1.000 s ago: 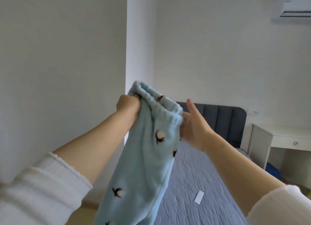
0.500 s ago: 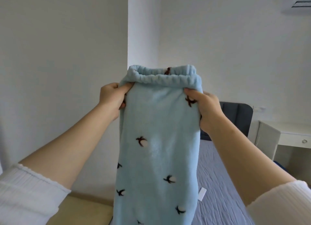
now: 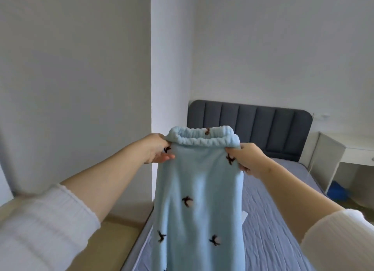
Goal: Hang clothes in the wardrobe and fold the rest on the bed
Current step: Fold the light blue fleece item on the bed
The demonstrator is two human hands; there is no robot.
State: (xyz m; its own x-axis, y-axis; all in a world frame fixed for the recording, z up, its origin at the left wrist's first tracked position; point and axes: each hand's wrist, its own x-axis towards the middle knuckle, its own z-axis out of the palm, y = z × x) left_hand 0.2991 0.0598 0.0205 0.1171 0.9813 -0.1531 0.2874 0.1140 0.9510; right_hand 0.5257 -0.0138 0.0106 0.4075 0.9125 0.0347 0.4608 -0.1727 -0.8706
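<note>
Light blue fleece trousers with small dark bird prints hang in the air in front of me, their elastic waistband at the top. My left hand grips the left end of the waistband. My right hand grips its right end. The trousers hang straight down over the bed, which has a grey-blue quilted cover. Their lower part runs out of the bottom of the view.
A dark grey padded headboard stands against the far wall. A white desk is at the right, with something blue on the floor under it. A white wall corner juts out left of the bed. A small white item lies on the cover.
My right hand took hold of the waistband and both hands spread it flat. The trousers have since come lower, and my view has tilted down toward the bed.
</note>
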